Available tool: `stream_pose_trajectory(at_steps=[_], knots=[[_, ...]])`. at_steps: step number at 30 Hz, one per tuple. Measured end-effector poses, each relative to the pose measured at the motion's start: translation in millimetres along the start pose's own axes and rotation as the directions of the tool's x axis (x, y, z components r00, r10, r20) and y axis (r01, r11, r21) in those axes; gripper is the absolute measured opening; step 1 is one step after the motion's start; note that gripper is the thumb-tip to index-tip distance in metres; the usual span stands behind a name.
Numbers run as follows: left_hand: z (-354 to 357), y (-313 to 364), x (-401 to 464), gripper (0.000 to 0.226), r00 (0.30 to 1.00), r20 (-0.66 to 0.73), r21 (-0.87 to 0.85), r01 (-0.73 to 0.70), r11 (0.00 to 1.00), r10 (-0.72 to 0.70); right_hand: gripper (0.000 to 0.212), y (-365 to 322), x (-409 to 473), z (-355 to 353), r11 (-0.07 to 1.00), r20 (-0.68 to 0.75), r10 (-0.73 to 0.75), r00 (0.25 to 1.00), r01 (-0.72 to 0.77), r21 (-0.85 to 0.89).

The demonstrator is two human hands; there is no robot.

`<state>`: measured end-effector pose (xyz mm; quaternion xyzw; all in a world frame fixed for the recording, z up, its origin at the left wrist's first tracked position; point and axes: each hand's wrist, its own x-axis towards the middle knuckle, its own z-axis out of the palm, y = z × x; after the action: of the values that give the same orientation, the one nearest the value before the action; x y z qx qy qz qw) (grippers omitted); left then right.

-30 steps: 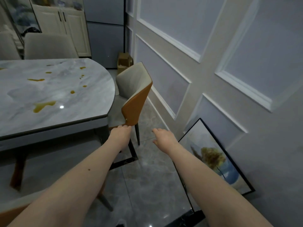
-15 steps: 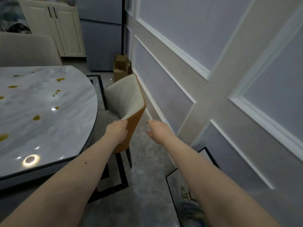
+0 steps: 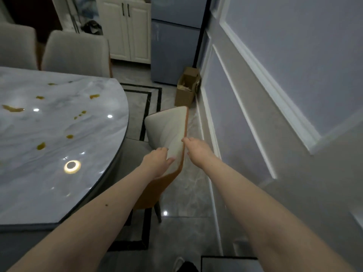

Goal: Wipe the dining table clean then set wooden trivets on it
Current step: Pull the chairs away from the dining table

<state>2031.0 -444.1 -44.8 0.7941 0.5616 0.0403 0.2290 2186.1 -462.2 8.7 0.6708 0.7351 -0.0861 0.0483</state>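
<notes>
Currently left hand (image 3: 157,163) grips chair backrest (image 3: 170,132) at frame centre; right hand (image 3: 196,149) touches its edge, fingers hidden; stained table (image 3: 59,134) left.

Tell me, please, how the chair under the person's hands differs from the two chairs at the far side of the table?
The near chair shows an orange back shell with a pale front; the far chairs show mostly grey. Both the left hand and the right hand are on the near chair's backrest; nobody touches the far chairs. All stand around the stained marble table.
</notes>
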Motion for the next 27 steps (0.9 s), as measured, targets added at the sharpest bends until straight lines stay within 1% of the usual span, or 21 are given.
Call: stream_pose_trajectory(at_steps=[3, 7, 9, 12, 14, 17, 20, 21, 23, 24, 27], knots=[[-2.6, 7.5, 22.6, 0.054, 0.997, 0.036, -0.061, 0.073, 0.995, -0.071, 0.053, 17.7, 46.4, -15.9, 0.992, 0.016, -0.118, 0.993, 0.118, -0.048], [3.5, 5.8, 50.7, 0.061, 0.984, 0.135, -0.057, 0.125, 0.991, -0.116, 0.058, 21.8, 93.6, -18.0, 0.944, 0.147, -0.266, 0.953, 0.288, -0.161], [6.7, 5.0, 63.8, 0.064, 0.971, 0.199, -0.059, 0.147, 0.987, -0.132, 0.059, 23.6, 114.6, -12.1, 0.916, 0.209, -0.308, 0.928, 0.349, -0.199], [7.4, 6.3, 73.4, 0.071, 0.957, 0.263, -0.063, 0.145, 0.987, -0.124, 0.061, 26.3, 134.5, -6.3, 0.869, 0.322, -0.334, 0.886, 0.422, -0.258], [8.4, 7.4, 76.9, 0.077, 0.942, 0.307, -0.090, 0.174, 0.981, -0.139, 0.062, 30.6, 148.2, -5.6, 0.818, 0.415, -0.349, 0.840, 0.489, -0.303], [7.3, 8.1, 80.1, 0.085, 0.911, 0.379, -0.117, 0.224, 0.968, -0.165, 0.066, 36.0, 173.1, -4.5, 0.742, 0.513, -0.363, 0.778, 0.575, -0.346], [6.1, 8.1, 87.0, 0.090, 0.880, 0.421, -0.124, 0.294, 0.948, -0.219, 0.075, 37.9, 197.0, 1.2, 0.630, 0.602, -0.374, 0.705, 0.670, -0.393], [7.5, 10.1, 88.0, 0.091, 0.871, 0.421, -0.143, 0.339, 0.930, -0.252, 0.077, 36.3, 204.9, 3.6, 0.574, 0.633, -0.385, 0.672, 0.711, -0.405], [8.9, 13.6, 88.8, 0.091, 0.855, 0.426, -0.160, 0.392, 0.906, -0.295, 0.080, 38.1, 213.4, 9.2, 0.532, 0.674, -0.395, 0.624, 0.754, -0.385], [11.2, 17.7, 88.2, 0.091, 0.849, 0.416, -0.166, 0.422, 0.891, -0.325, 0.080, 40.6, 218.2, 12.8, 0.505, 0.680, -0.429, 0.594, 0.782, -0.366], [18.4, 29.3, 86.1, 0.091, 0.840, 0.366, -0.177, 0.485, 0.857, -0.400, 0.074, 46.6, 225.4, 19.0, 0.433, 0.703, -0.496, 0.510, 0.847, -0.309]])
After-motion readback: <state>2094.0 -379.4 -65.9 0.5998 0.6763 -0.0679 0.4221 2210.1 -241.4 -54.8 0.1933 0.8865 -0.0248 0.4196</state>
